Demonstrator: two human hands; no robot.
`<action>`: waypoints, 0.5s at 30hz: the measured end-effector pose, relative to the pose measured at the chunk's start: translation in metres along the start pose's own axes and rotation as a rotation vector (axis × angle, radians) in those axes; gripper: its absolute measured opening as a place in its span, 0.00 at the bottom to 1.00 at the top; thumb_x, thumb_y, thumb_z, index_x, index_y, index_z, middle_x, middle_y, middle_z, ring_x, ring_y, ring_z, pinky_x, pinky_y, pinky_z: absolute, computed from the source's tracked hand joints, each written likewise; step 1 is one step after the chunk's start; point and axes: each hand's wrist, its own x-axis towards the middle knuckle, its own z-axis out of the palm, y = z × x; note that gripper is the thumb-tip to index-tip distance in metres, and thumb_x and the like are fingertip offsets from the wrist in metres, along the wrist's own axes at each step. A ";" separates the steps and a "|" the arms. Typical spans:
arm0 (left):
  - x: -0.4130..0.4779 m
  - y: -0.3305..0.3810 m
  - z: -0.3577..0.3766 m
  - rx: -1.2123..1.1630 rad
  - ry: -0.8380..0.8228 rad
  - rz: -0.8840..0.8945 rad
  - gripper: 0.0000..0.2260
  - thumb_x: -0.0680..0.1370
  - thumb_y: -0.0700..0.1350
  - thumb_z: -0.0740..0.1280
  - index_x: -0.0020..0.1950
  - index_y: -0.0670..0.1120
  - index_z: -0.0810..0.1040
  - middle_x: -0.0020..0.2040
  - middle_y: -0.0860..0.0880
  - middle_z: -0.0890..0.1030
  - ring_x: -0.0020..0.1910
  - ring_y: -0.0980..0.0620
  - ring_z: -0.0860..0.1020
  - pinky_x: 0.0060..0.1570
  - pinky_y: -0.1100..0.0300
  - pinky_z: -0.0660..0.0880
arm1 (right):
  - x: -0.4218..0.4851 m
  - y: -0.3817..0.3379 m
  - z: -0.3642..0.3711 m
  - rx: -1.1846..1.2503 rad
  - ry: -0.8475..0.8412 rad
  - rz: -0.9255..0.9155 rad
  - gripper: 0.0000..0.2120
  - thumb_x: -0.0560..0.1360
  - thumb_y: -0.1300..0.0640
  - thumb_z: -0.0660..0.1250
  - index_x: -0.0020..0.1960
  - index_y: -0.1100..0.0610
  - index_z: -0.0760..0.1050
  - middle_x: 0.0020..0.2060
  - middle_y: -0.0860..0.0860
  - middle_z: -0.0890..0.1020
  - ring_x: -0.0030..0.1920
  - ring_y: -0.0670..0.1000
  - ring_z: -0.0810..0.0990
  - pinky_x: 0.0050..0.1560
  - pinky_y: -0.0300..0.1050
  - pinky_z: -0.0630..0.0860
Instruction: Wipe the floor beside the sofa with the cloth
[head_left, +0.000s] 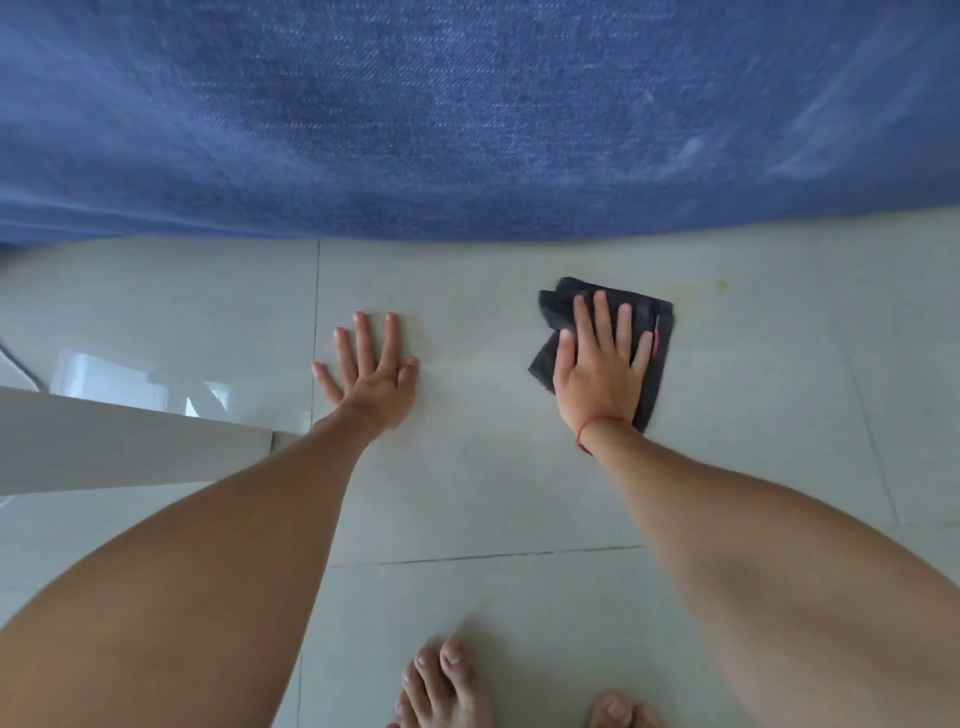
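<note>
Beside sofa (467, 114): right hand (597, 369) flat, fingers spread, pressing cloth (652, 332); left hand (374, 369) splayed on floor (493, 478).

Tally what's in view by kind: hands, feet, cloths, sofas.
Hands: 2, left hand bare on the floor, right hand flat on the cloth
Feet: 2
Cloths: 1, dark cloth
Sofas: 1, blue sofa
Total: 6

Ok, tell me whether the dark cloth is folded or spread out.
Folded: the dark grey cloth shows layered edges and a compact shape under the flat right hand on the pale tiled floor.
</note>
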 end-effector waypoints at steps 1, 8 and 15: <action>0.000 0.000 0.001 0.000 0.006 0.002 0.26 0.82 0.56 0.44 0.77 0.60 0.35 0.77 0.52 0.30 0.77 0.48 0.32 0.72 0.40 0.33 | 0.002 -0.008 0.000 0.012 0.001 0.043 0.23 0.81 0.47 0.49 0.76 0.47 0.58 0.77 0.47 0.58 0.78 0.55 0.53 0.76 0.61 0.44; 0.003 -0.001 0.003 -0.005 0.013 0.019 0.26 0.82 0.55 0.44 0.77 0.60 0.35 0.77 0.51 0.30 0.76 0.48 0.31 0.71 0.40 0.32 | 0.024 -0.067 0.009 0.045 -0.011 0.130 0.25 0.82 0.47 0.47 0.78 0.48 0.52 0.79 0.50 0.50 0.78 0.59 0.44 0.73 0.68 0.39; 0.008 -0.005 0.004 0.007 0.015 -0.012 0.30 0.82 0.55 0.45 0.76 0.49 0.30 0.77 0.53 0.30 0.76 0.50 0.31 0.72 0.42 0.32 | -0.003 -0.103 0.021 -0.114 -0.135 -0.549 0.25 0.78 0.46 0.47 0.73 0.46 0.65 0.75 0.48 0.65 0.76 0.59 0.60 0.72 0.68 0.51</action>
